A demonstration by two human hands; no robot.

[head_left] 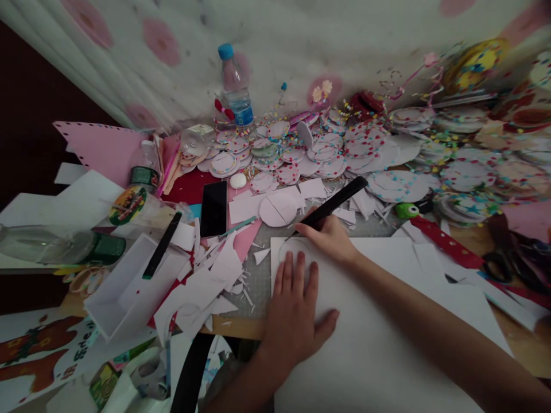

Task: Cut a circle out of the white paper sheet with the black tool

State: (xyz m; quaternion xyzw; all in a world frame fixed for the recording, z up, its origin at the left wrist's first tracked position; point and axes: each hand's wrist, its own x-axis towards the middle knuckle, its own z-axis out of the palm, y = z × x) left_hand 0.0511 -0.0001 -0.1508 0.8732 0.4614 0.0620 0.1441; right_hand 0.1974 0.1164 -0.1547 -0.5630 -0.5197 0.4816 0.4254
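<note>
A large white sheet (370, 350) covers the front of the table. My left hand (295, 307) lies flat on its upper left part, fingers spread, with the fingertips over a faint round outline. Just to the right, my right hand (329, 232) is closed around a black craft knife (338, 202), whose tip points down to the left at the sheet's top edge, near the outline. Beyond that edge rests a white paper disc (278, 209) with a line across it.
Paper scraps (219, 269), a phone (214, 209) and an open white box (124, 287) lie to the left. Decorated discs (322, 149) are piled along the back beside an upright water bottle (236, 92). Scissors (501, 261) are at the right.
</note>
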